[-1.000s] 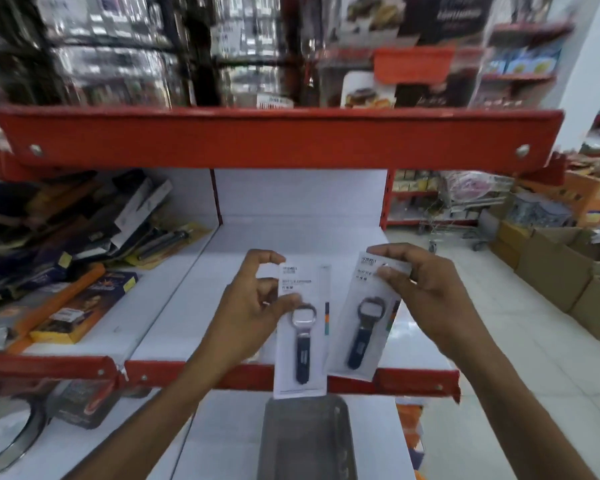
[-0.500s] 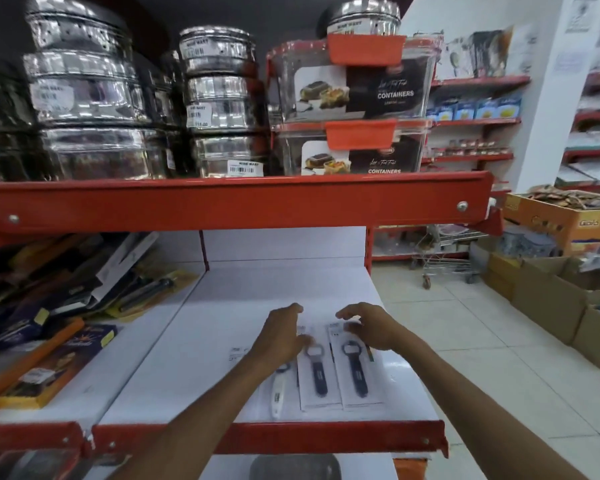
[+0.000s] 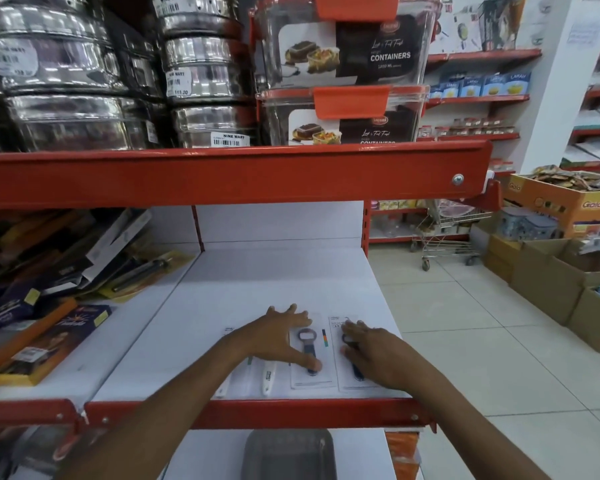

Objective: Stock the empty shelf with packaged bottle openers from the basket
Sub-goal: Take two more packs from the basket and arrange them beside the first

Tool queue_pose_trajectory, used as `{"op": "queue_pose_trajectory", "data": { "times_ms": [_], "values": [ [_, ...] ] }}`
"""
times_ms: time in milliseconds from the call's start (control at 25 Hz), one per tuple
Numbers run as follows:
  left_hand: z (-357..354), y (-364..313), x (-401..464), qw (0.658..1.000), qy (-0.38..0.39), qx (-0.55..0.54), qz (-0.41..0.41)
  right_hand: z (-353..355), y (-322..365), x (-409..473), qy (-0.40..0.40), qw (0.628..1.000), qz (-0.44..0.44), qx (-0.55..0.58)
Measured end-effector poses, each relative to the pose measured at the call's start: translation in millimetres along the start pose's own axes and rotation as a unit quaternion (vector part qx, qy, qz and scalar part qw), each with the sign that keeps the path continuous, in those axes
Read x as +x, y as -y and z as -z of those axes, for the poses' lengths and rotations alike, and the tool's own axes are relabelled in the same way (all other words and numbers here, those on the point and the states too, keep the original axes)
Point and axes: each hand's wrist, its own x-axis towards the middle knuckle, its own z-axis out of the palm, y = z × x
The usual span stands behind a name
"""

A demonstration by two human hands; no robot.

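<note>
Two carded bottle openers lie flat, side by side, near the front right of the white shelf (image 3: pixel 278 282). My left hand (image 3: pixel 278 337) rests spread on the shelf with its thumb pressing the dark handle of the left pack (image 3: pixel 309 344). Over the right pack (image 3: pixel 336 327) lies my right hand (image 3: pixel 371 351), fingers flat, covering most of the opener. Left of these, two more packs with white handles (image 3: pixel 268 375) lie partly under my left forearm. The basket is not clearly in view.
A red lip (image 3: pixel 257 412) edges the shelf front. Boxed kitchen tools (image 3: pixel 49 334) fill the bay to the left. Steel tins (image 3: pixel 201 81) and clear containers (image 3: pixel 343 53) stand on the shelf above. A dark tray (image 3: pixel 288 455) sits below. Cartons (image 3: pixel 551 282) line the aisle at right.
A second ago both hands held the two packs up in the air. They were then laid flat on the shelf, and my hands now press on them, slightly nearer the front.
</note>
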Motion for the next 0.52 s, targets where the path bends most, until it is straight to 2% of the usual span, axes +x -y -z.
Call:
{"op": "queue_pose_trajectory", "data": {
  "times_ms": [200,520],
  "values": [
    [-1,-3,-6,1.000,0.007,0.013,-0.012,-4,2,-15,-0.025,0.999,0.004,-0.034],
    [-7,-2,-18,0.999,0.021,0.002,-0.034,-3,14,-25,-0.029,0.999,0.014,-0.023]
  ]
}}
